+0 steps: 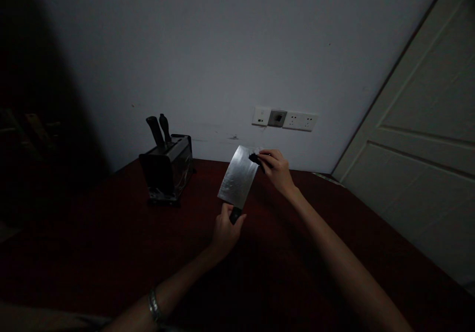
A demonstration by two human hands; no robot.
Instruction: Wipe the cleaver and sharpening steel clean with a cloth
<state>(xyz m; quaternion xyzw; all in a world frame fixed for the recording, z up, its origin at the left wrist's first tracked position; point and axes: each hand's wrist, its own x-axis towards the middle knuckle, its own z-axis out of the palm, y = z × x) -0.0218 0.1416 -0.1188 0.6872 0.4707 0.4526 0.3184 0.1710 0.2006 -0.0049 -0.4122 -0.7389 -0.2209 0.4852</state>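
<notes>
My left hand point(225, 230) is closed around the black handle of a cleaver point(238, 176). The broad metal blade points up and away from me, above the table. Pinched in my right hand point(275, 168) is a small black cloth-like piece point(255, 159), which lies against the blade near its far right corner. The fingers partly hide this dark piece, so its exact kind is hard to make out. Left of the blade stands a knife block point(180, 161) with two black handles sticking up from its top.
A dark red table point(208, 173) spreads beneath my hands. Behind it rises a pale wall point(208, 65) with a row of wall sockets point(300, 121). On the right is a white panelled door point(419, 173). The room is dim, and the far left is nearly black.
</notes>
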